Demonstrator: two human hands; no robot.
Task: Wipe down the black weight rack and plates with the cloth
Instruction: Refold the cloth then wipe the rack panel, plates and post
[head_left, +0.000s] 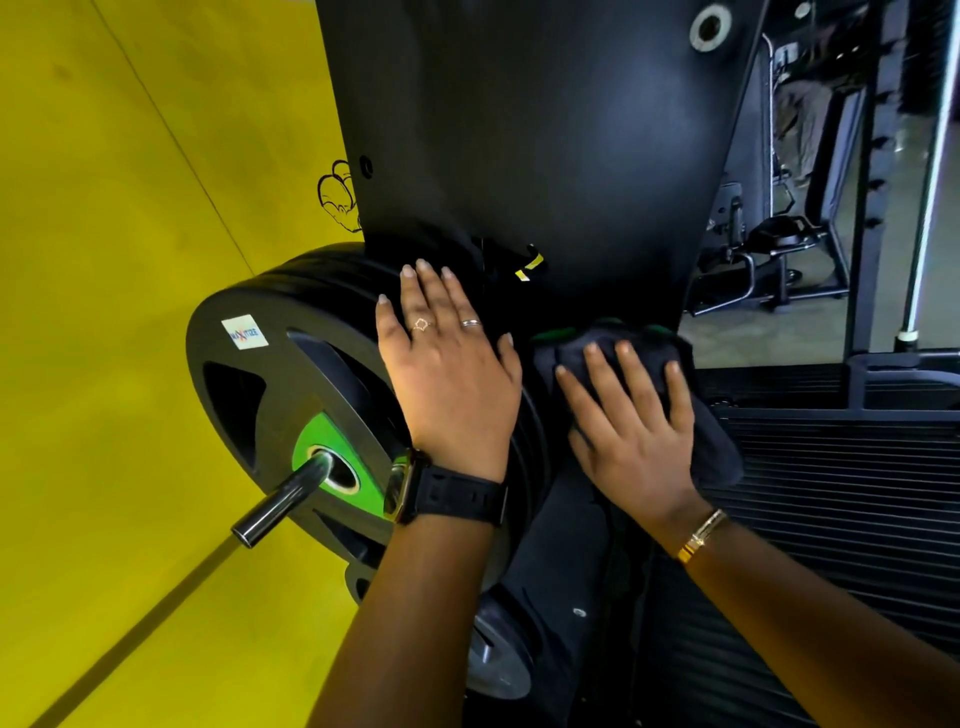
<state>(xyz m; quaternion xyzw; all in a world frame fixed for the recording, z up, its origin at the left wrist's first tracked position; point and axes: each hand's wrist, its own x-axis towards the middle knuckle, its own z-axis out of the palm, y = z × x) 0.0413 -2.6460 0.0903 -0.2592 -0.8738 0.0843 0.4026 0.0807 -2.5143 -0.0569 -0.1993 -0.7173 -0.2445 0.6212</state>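
A tall black weight rack panel (530, 130) fills the upper middle of the view. Black weight plates (270, 395) with a green hub hang on a steel peg (283, 499) at its left side. My left hand (447, 374) lies flat with straight fingers on the rim of the plates. My right hand (631, 421) presses a dark cloth (717, 447) with spread fingers against the rack's lower part, beside the plates. A smaller plate (498, 660) shows below, partly hidden by my left forearm.
A yellow wall (130, 208) stands close on the left. A black ribbed surface (831, 467) lies to the right of the rack. Other gym machines (779, 244) stand in the background at the upper right.
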